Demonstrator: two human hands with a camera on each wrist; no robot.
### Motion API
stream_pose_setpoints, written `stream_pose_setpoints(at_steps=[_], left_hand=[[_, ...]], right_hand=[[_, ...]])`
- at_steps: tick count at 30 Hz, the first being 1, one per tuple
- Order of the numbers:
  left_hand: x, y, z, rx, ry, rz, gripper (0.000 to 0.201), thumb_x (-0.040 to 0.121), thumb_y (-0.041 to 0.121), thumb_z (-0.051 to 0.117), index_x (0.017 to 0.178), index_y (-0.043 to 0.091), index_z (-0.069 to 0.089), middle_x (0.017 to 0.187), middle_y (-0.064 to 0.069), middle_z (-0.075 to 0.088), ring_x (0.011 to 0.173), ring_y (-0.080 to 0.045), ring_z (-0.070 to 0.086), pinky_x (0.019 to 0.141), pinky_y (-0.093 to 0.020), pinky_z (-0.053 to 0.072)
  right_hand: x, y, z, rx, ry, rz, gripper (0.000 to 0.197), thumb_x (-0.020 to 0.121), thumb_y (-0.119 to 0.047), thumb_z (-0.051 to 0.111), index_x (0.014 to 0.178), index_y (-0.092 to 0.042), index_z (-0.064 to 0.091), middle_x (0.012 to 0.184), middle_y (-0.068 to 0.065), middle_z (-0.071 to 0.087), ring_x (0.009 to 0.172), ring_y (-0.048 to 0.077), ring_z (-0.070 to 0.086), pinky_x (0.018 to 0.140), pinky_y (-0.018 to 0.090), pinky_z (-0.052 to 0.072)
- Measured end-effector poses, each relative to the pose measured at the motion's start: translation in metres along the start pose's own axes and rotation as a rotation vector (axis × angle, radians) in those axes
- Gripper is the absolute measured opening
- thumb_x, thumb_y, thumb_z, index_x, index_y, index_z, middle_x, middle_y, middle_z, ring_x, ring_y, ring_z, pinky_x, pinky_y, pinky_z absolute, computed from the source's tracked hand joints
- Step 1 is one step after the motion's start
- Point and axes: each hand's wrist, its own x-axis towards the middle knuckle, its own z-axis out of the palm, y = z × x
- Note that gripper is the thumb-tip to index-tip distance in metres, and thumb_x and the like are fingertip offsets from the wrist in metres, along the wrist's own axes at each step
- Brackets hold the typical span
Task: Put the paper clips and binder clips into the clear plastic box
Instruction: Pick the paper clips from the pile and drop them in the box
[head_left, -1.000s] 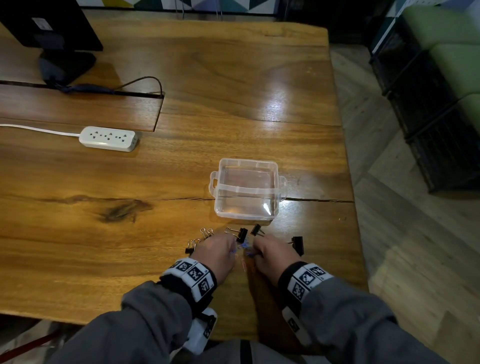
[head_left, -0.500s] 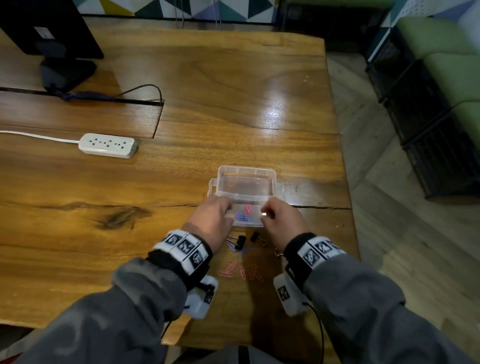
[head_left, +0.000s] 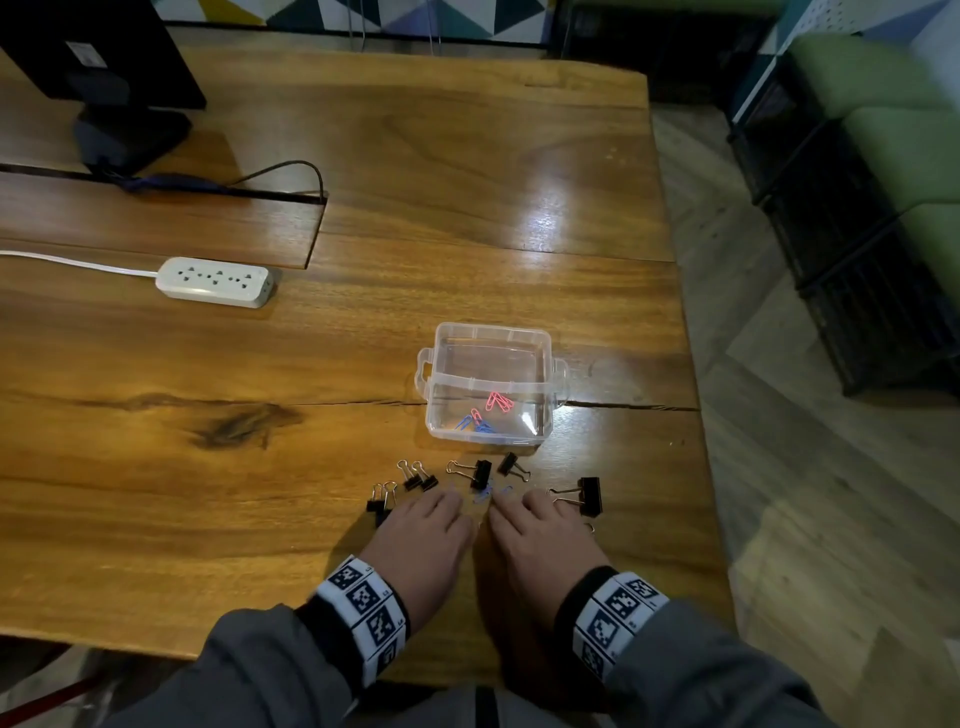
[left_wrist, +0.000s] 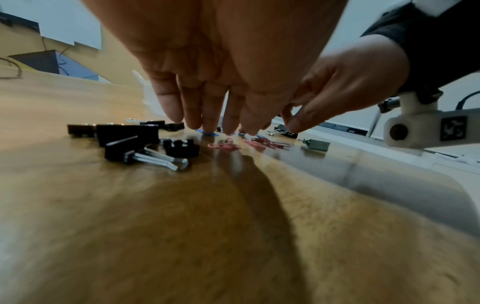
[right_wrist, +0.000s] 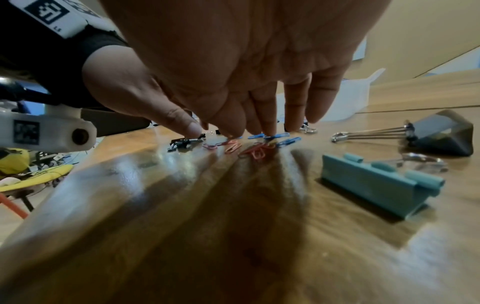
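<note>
Both hands down on wooden table (head_left: 260, 493): left hand (head_left: 423, 535) and right hand (head_left: 545, 540), fingers straight, grasping nothing, fingertips touching loose blue and pink paper clips (right_wrist: 259, 144). Near them, black binder clips (head_left: 480, 473) scattered just before clear plastic box (head_left: 543, 358), a few paper clips already inside.

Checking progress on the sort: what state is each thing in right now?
Clear plastic box: open, some pink and blue clips inside.
Black binder clips: on the table, outside the box.
Loose paper clips: on the table under both hands.
Left hand: fingers straight, touching clips.
Right hand: fingers down on clips.
</note>
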Motion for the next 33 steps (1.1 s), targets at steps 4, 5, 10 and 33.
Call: stream_pose_setpoints(at_steps=[4,5,10,33], left_hand=[[-0.006,-0.001,-0.001,0.015,0.02,0.002,0.03,0.082,0.025,0.065,0.109,0.013,0.064,0.114,-0.011,0.064,0.11,-0.031,0.056,0.089,-0.047,0.05],[-0.006,0.0,-0.001,0.016,0.012,0.0,0.03,0.084,0.025,0.062,0.111,0.013,0.062,0.115,-0.011,0.063,0.111,-0.031,0.054,0.09,-0.047,0.049],[-0.012,0.009,-0.008,0.015,-0.007,-0.002,0.033,0.097,0.026,0.041,0.128,0.015,0.048,0.127,-0.007,0.054,0.118,-0.027,0.045,0.099,-0.043,0.037],[0.021,0.027,-0.005,-0.402,-0.066,-0.445,0.037,0.086,0.008,0.057,0.119,0.024,0.049,0.121,-0.009,0.047,0.109,-0.031,0.048,0.089,-0.046,0.049]], right_hand=[[0.006,-0.003,-0.002,0.002,0.027,-0.038,0.045,0.095,-0.024,0.041,0.137,-0.013,0.048,0.153,0.012,0.038,0.133,0.035,0.04,0.1,0.052,0.041],[0.008,-0.005,-0.002,-0.008,0.008,-0.041,0.044,0.092,-0.024,0.039,0.133,-0.013,0.053,0.15,0.012,0.043,0.13,0.034,0.043,0.097,0.05,0.044],[0.003,-0.01,0.006,-0.012,-0.011,-0.098,0.049,0.095,-0.024,0.037,0.142,-0.009,0.039,0.154,0.018,0.034,0.139,0.037,0.031,0.108,0.054,0.031],[0.022,-0.021,-0.001,0.572,0.073,0.381,0.033,0.089,-0.014,0.052,0.12,-0.023,0.046,0.122,0.013,0.043,0.107,0.033,0.053,0.089,0.042,0.048]])
